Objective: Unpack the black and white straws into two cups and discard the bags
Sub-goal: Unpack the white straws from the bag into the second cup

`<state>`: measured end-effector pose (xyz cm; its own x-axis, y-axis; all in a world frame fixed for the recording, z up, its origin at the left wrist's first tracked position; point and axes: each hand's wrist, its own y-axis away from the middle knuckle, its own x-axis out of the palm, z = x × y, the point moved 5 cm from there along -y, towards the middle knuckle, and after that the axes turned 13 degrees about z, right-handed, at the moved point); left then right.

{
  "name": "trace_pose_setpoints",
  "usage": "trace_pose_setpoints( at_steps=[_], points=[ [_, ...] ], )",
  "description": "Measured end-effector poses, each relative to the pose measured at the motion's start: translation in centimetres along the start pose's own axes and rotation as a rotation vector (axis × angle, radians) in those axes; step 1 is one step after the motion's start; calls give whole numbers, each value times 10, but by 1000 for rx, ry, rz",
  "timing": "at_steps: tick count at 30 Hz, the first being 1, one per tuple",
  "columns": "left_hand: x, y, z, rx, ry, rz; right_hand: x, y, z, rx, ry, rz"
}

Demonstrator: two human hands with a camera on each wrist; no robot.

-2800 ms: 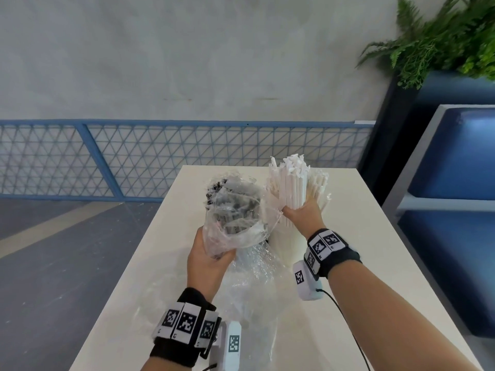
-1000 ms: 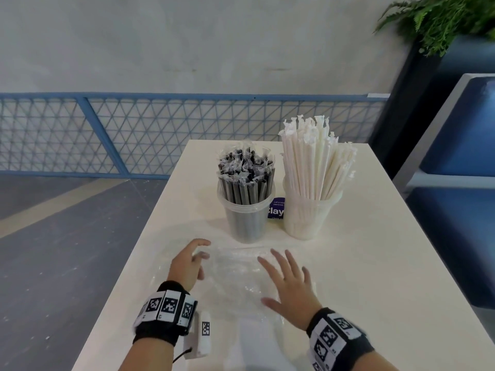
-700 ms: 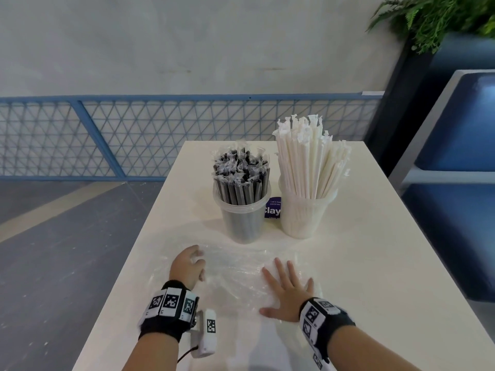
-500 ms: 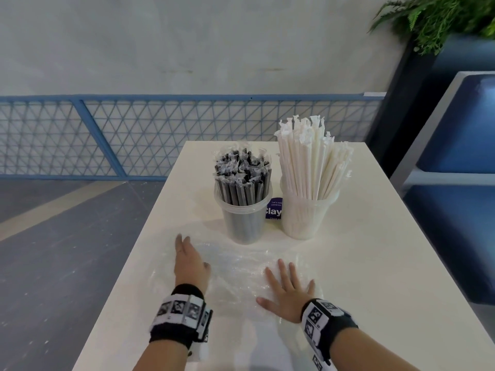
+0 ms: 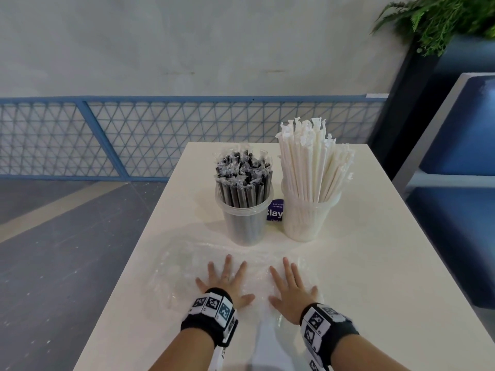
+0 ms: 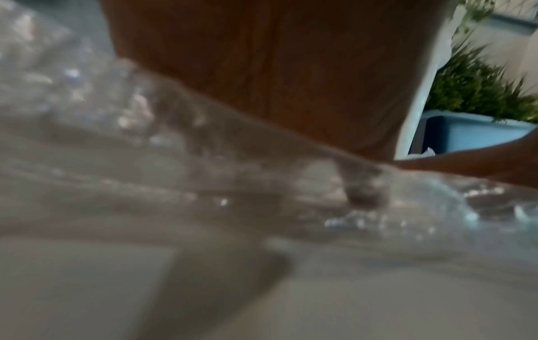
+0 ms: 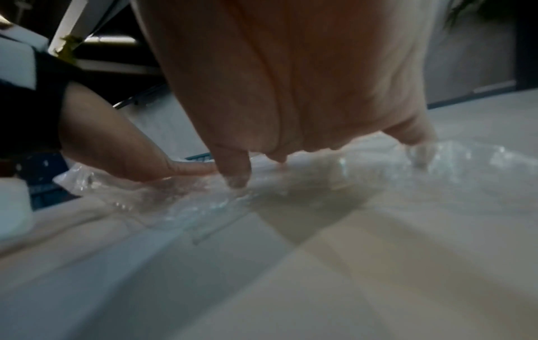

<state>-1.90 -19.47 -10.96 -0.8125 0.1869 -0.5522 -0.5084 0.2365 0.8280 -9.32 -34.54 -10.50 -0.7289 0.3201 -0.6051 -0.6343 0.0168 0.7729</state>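
Both hands, left hand (image 5: 227, 283) and right hand (image 5: 290, 287), are laid side by side on the bags (image 5: 257, 266). Two cups (image 5: 245, 226) are stood beyond the fingertips, straws (image 5: 310, 162) held in them.

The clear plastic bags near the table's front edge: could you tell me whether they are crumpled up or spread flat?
Spread flat: the clear plastic bags lie on the table under the left hand and right hand.

Crinkled glossy clear plastic bags (image 5: 184, 266); matt table (image 5: 375, 263)
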Motion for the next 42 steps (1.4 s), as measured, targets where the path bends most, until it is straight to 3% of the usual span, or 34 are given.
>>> trace_pose_setpoints(
  at_steps=[6,17,20,22,24,27,30,33,37,42],
  points=[
    [4,-3,20,44,33,25,-9,-2,-24,19,-16,22],
    [-5,3,45,-30,-11,51,-11,-4,-51,79,-106,19],
    [-20,15,34,-113,-68,-24,-11,-3,-49,49,-82,3],
    [-41,31,13,-76,-67,-170,-13,-2,-44,21,-49,-32],
    [-63,47,-20,200,126,-356,-19,7,-37,-10,-67,-137],
    [-90,81,-74,613,388,-505,-49,35,-36,-103,-337,-540],
    [-112,98,-114,795,569,-552,-89,67,-48,-265,-633,-963],
    [-142,88,-140,865,720,-549,-131,87,-69,-347,-850,-1137],
    [-181,63,-155,858,911,-508,-193,86,-95,-382,-875,-1050],
    [-217,42,-156,822,833,-431,-236,58,-108,-589,-931,-623]
  ],
)
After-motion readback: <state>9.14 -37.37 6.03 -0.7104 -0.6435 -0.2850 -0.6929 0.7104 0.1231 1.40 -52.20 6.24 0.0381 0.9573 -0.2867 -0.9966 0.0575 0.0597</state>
